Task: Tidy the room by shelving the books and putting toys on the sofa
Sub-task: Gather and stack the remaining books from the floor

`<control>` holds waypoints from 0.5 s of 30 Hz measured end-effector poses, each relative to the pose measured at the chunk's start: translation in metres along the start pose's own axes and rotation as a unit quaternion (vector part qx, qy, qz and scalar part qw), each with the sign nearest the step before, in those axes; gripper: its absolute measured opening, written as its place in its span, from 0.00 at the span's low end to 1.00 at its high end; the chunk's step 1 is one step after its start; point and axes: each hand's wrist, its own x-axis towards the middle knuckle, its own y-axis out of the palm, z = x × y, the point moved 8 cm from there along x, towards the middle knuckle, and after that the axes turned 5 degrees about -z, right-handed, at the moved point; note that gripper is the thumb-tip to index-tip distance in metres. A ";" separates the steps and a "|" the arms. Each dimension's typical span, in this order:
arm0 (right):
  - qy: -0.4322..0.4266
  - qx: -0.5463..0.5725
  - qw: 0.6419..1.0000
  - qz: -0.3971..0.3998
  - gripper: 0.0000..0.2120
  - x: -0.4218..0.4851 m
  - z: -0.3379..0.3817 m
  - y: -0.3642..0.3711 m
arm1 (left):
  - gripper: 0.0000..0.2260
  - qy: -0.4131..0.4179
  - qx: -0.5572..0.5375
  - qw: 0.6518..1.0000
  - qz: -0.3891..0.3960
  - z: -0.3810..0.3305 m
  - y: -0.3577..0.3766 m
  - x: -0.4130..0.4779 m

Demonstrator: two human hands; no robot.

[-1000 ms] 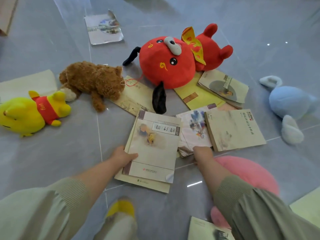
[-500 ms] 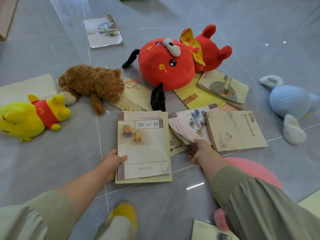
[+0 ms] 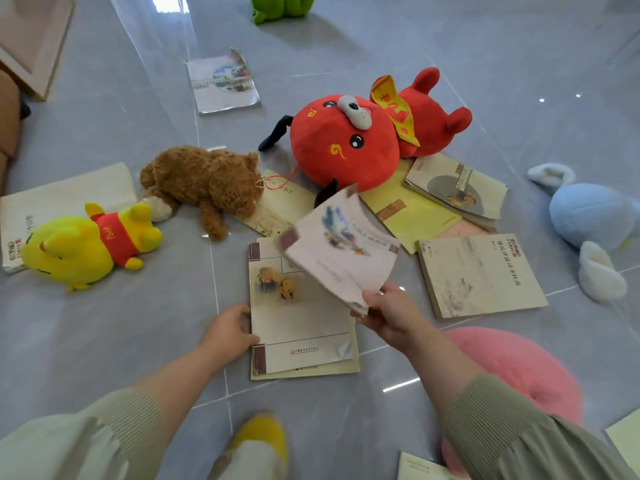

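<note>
Blur hides lettering on the lifted book [image 3: 341,251].

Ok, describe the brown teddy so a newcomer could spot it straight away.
Find the big red plush on the floor. Just left of it lies the teddy. It's the only brown, curly-furred toy; the yellow bear beside it wears red.

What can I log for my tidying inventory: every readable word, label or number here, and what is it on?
"Pooh": on the red shirt of the yellow plush toy.
On the beige book: dark-red characters and a red logo, too blurred.
On the lifted book in the right hand: title motion-blurred.
On the stacked book at the left hand: red line, too small.
On the white book, far left: print unreadable.
</note>
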 end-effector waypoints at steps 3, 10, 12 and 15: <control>-0.029 -0.200 0.979 0.018 0.16 0.007 -0.004 0.003 | 0.10 -0.106 -0.223 0.969 0.013 0.012 0.004 0.000; -0.094 -0.514 0.852 0.020 0.15 0.023 -0.030 0.020 | 0.09 -0.153 -0.336 0.928 0.056 0.007 0.007 -0.003; -0.127 -0.539 0.833 0.013 0.10 0.025 -0.028 0.029 | 0.10 -0.132 -0.304 0.942 0.045 0.000 0.005 -0.004; -0.112 -0.564 0.818 0.008 0.06 0.027 -0.036 0.027 | 0.12 -0.101 -0.246 0.964 0.009 -0.006 0.000 -0.004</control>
